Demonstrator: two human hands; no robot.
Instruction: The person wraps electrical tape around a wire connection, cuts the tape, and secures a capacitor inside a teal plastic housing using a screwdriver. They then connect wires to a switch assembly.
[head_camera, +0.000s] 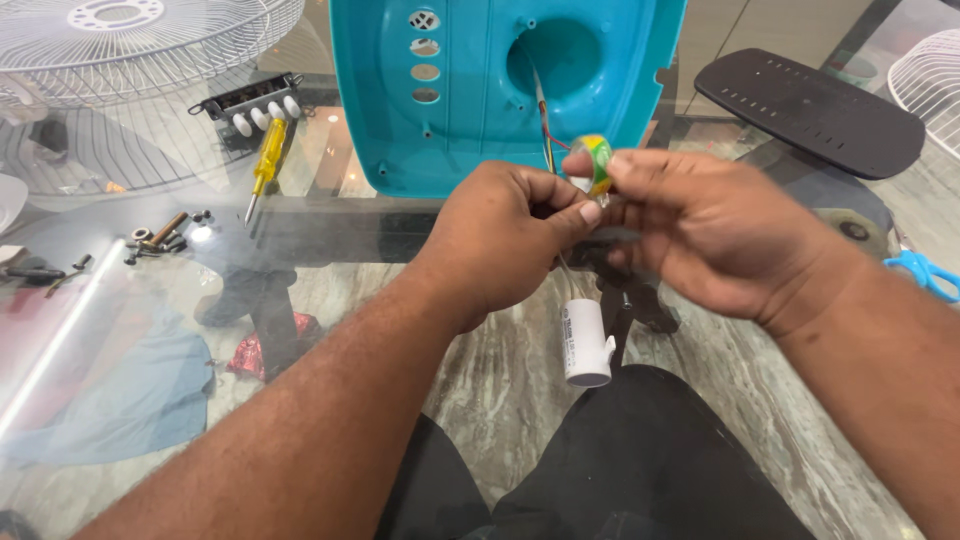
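Note:
My left hand (500, 235) pinches thin wires just below a turquoise plastic fan base (470, 90) that lies on the glass table. My right hand (715, 235) holds a small roll of green-and-yellow tape (594, 158) against those wires. Red and other coloured wires (545, 125) run out of the round hole in the base down to my fingers. A white cylindrical capacitor (585, 342) hangs on wires below my hands, over my lap.
A yellow-handled screwdriver (266, 160) and a black switch block with white buttons (252, 105) lie at the left. Loose screws and bolts (160, 235) sit further left. Wire fan guards (150, 40) are at the top left and right edge. A black plastic cover (810, 110) and blue scissors (925, 272) lie right.

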